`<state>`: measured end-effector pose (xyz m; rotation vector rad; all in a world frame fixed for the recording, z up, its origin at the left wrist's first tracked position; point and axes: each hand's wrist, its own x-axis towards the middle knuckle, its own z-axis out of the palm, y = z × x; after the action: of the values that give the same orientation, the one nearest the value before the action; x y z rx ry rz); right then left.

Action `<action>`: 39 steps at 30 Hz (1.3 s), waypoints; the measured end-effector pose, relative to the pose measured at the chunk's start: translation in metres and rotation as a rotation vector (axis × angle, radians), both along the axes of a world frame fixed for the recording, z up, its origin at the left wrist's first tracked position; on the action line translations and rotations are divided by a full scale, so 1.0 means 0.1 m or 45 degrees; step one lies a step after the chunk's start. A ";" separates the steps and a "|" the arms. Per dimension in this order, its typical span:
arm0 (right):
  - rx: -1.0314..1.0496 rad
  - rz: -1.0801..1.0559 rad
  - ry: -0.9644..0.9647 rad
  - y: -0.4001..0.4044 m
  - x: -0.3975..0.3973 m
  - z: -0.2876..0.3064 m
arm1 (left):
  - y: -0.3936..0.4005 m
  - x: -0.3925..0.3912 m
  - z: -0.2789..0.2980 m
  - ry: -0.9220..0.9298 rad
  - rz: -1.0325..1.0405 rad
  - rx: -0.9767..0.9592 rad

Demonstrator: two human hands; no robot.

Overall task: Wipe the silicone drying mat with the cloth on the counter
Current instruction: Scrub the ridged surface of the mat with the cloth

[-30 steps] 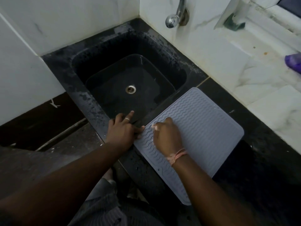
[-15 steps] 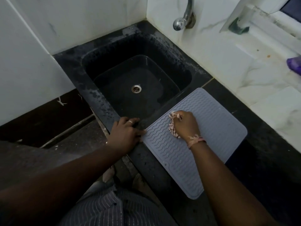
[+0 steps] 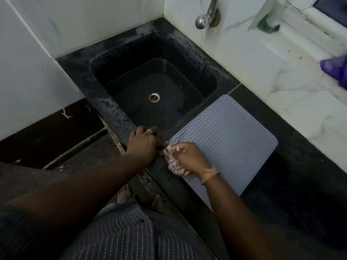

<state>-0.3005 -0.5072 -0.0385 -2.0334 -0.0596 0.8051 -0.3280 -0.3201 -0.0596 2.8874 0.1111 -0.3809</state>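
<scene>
A grey silicone drying mat point(image 3: 229, 136) with wavy ridges lies on the black counter point(image 3: 293, 177), just right of the sink. My right hand point(image 3: 189, 158) grips a crumpled pale pink cloth point(image 3: 171, 162) and presses it onto the mat's near-left edge. My left hand point(image 3: 144, 141) rests on the counter's front rim beside the sink, its fingertips touching the mat's left corner. Part of the cloth is hidden under my right hand.
A black sink point(image 3: 154, 85) with a metal drain sits to the left of the mat. A chrome tap point(image 3: 206, 15) juts from the white marble wall. A purple object point(image 3: 336, 68) lies on the pale ledge at the right. My feet show on the floor below.
My right hand has drawn the cloth back from the mat's middle-left toward its near-left edge, close to my left hand. My left hand has stayed on the counter rim.
</scene>
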 end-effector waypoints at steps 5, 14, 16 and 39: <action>0.868 -0.540 0.539 -0.51 0.30 0.09 | 0.01 -0.05 0.06 0.009 0.087 -0.122; 0.075 -0.402 -0.152 -0.41 0.56 0.02 | -0.10 -0.10 0.07 -0.100 0.014 -0.265; -0.027 -0.373 -0.278 -0.46 0.65 0.03 | -0.17 -0.10 0.10 -0.071 0.009 -0.292; -0.494 0.739 -1.117 -0.79 0.85 -0.12 | -0.41 -0.09 0.21 -0.068 -0.054 -0.038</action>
<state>-0.2159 -0.5866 -0.0502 -2.6430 -1.0959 0.1861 -0.3367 -0.3609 -0.0391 2.8719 0.0352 -0.3104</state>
